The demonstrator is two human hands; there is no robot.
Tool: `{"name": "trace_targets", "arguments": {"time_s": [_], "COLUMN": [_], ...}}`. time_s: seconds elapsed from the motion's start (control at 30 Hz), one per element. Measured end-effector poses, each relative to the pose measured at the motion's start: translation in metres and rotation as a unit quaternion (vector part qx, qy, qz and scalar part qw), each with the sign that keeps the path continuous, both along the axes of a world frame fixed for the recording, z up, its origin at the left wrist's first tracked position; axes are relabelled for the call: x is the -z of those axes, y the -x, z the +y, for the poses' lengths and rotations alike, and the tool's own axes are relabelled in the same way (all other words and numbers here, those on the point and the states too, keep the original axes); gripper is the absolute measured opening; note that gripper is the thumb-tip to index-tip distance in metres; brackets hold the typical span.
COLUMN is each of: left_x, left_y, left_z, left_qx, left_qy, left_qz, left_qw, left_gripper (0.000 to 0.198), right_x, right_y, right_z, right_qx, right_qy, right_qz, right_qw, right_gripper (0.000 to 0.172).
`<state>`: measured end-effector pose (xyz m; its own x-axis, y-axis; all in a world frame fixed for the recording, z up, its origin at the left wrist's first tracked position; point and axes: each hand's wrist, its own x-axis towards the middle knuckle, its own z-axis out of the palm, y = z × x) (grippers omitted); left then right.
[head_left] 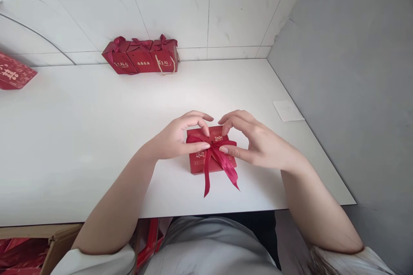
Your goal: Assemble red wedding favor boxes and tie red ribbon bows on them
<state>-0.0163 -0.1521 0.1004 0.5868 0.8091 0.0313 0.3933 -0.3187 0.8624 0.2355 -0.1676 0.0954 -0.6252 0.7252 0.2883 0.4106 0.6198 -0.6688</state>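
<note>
A small red gift box [197,168] with gold lettering sits on the white table near its front edge. Across its top a dark red satin ribbon [228,165] is tied in a bow, its two tails hanging over the front side. My left hand [180,137] curls over the box from the left, thumb and index finger at the bow's knot. From the right, my right hand [251,139] does the same, its thumb tip pressed on the ribbon by the knot. The other fingers of both hands arch above the box. What lies under the fingertips is partly hidden.
Several red boxes [138,56] with bows stand in a row against the tiled wall. Another red box [16,73] is at the far left. A white paper square [288,111] lies by the right edge. Below the table, a cardboard carton [61,240] holds red pieces.
</note>
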Motion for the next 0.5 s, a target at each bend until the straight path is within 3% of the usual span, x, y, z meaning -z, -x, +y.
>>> {"name": "trace_targets", "arguments": {"time_s": [0.13,0.23,0.33,0.5], "left_x": [-0.014,-0.022,-0.023,-0.021], "left_y": [0.0,-0.009,-0.015,-0.01], "left_z": [-0.012,-0.028,-0.039,-0.032], "left_qx": [-0.001,-0.027,-0.049,-0.025], "left_qy": [-0.05,-0.132,-0.196,-0.154], "left_qz": [-0.01,0.087,0.179,0.192], "left_qw": [0.999,0.987,0.963,0.969], "left_gripper": [0.024,0.035,0.027,0.006], "right_x": [0.001,0.003,0.007,0.014], "right_y": [-0.004,-0.002,0.001,0.004], "right_z": [0.007,0.013,0.018,0.022], "right_qx": [-0.033,-0.032,-0.04,-0.05], "right_qy": [0.124,0.195,0.242,0.293], "right_qz": [0.026,0.079,0.115,0.168], "right_qw": [0.991,0.977,0.963,0.94], "right_gripper": [0.015,0.024,0.032,0.03]}}
